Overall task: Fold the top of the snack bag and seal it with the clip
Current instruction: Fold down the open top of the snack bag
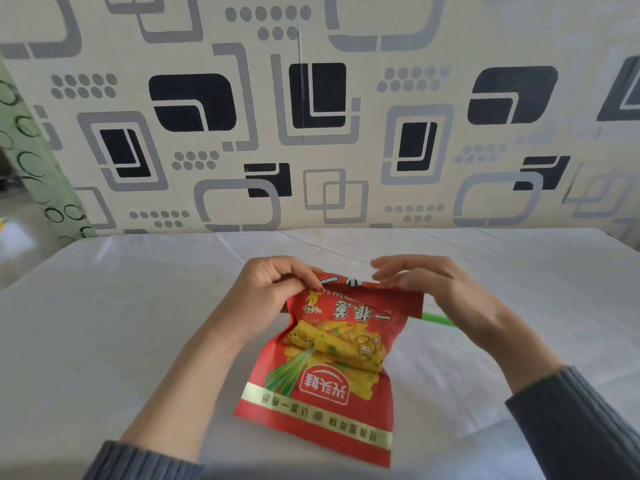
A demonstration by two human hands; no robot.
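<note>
A red snack bag [332,368] with yellow food pictures lies on the white table, its open top pointing away from me. My left hand [273,285] pinches the far left corner of the bag's top between thumb and fingers. My right hand [422,275] rests its fingertips on the far right part of the top edge, which is bent over towards me. A green clip [438,317] pokes out from under the bag's right side, mostly hidden by the bag and my right wrist.
The white cloth-covered table [121,323] ends at a wall with grey and black patterned paper [311,116]. A green patterned curtain [31,161] hangs at the far left. Grey sleeves cover both forearms.
</note>
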